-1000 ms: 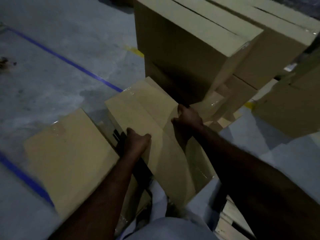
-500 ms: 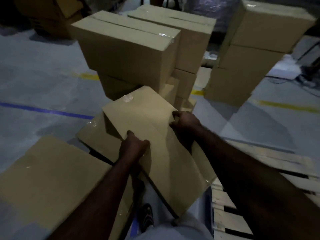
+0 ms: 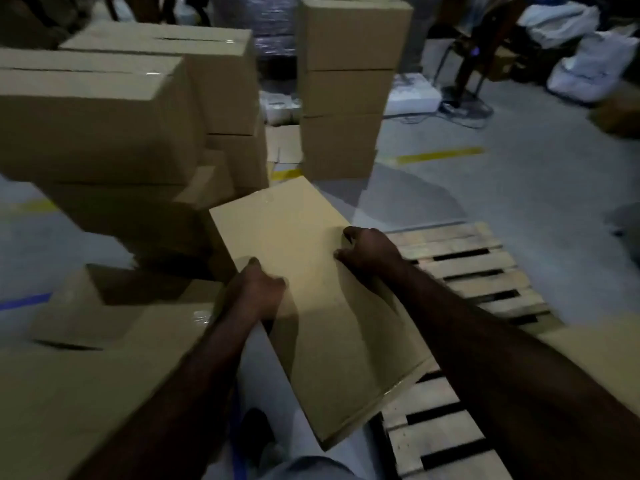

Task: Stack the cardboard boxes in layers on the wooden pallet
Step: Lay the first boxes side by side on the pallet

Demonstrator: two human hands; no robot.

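I hold a flat brown cardboard box (image 3: 311, 289) in both hands, lifted and tilted, its near right corner hanging over the left edge of the wooden pallet (image 3: 478, 271). My left hand (image 3: 256, 292) grips its left edge. On the right edge sits my right hand (image 3: 370, 251), fingers curled over the top face. The pallet's slats lie bare at the right; a box corner (image 3: 595, 348) shows at its near right.
Stacked boxes (image 3: 114, 112) rise at the left and a taller column of boxes (image 3: 346, 88) stands behind. Low boxes (image 3: 86, 341) lie by my left arm. Yellow floor tape (image 3: 440, 155), a chair (image 3: 467, 50) and white bags (image 3: 588, 64) are at the back right.
The held box has swung to the right, from above the floor boxes to over the pallet's left edge. My view has turned right, bringing more of the pallet into sight.
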